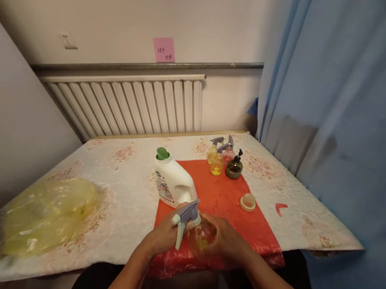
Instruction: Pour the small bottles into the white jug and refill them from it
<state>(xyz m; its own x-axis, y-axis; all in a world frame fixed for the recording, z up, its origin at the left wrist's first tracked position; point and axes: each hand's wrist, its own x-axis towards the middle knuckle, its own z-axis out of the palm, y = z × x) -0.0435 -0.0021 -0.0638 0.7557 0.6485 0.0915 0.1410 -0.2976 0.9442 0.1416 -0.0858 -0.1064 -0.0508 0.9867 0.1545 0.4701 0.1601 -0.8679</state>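
Near the table's front edge I hold a small clear spray bottle (200,237) with amber liquid and a grey trigger head. My right hand (228,241) wraps around the bottle's body. My left hand (165,234) grips at the trigger head and neck. Both sit over a red cloth (220,197). Just behind them stands a white detergent jug (173,182) with a green cap. Farther back on the cloth are two small spray bottles (217,158) and a dark green bottle (234,167). A beige cap (248,201) lies on the cloth to the right.
The table (128,190) has a floral cover. A crumpled yellow plastic bag (46,214) lies at its left. A small red scrap (281,207) lies right of the cloth. A radiator (128,103) runs behind, a blue curtain (344,112) hangs on the right.
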